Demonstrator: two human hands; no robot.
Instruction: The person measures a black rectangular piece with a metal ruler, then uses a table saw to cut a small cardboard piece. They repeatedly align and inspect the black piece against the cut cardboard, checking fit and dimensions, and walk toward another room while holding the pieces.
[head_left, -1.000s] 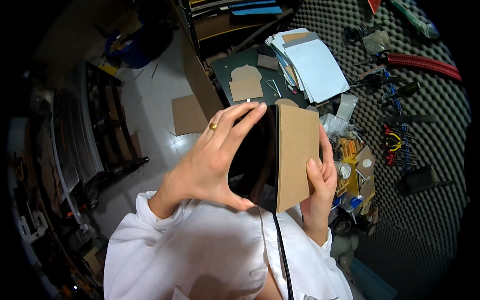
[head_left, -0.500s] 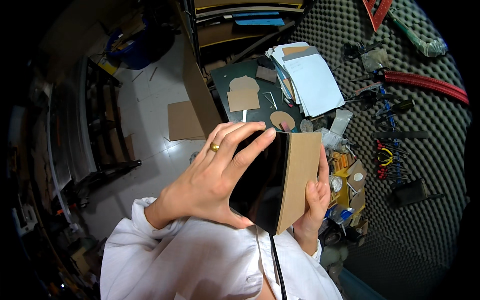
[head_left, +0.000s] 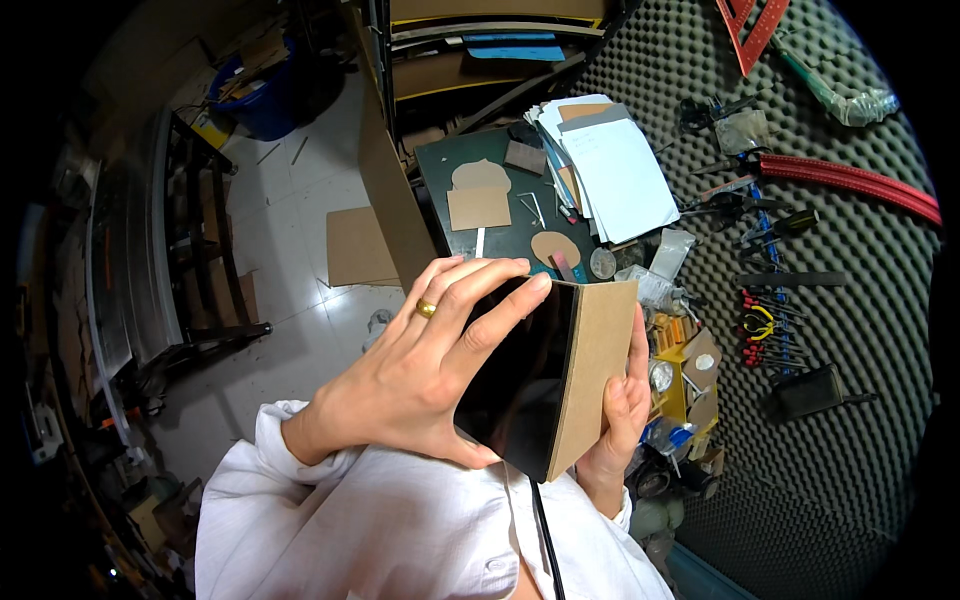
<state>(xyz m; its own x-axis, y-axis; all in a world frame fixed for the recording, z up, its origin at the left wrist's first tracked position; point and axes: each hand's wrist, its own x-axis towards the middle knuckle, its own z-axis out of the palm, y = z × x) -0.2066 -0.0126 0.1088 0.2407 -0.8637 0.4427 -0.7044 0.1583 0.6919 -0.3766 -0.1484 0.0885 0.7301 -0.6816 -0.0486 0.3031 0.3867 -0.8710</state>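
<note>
Box tipped further and slid toward five o'clock

Your left hand (head_left: 420,385) and right hand (head_left: 618,415) have carried the cardboard box (head_left: 560,375) from mid-frame a little toward five o'clock, its brown face leaning more toward one o'clock; your left fingers (head_left: 470,300) now lie flatter across the dark face, and the green cutting mat (head_left: 500,235) at twelve o'clock shows more of its cardboard cut-outs (head_left: 478,195)

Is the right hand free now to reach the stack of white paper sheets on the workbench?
Probably not: the right hand grips the brown cardboard box, as does the left hand; the stack of white paper sheets lies uncovered.
</note>
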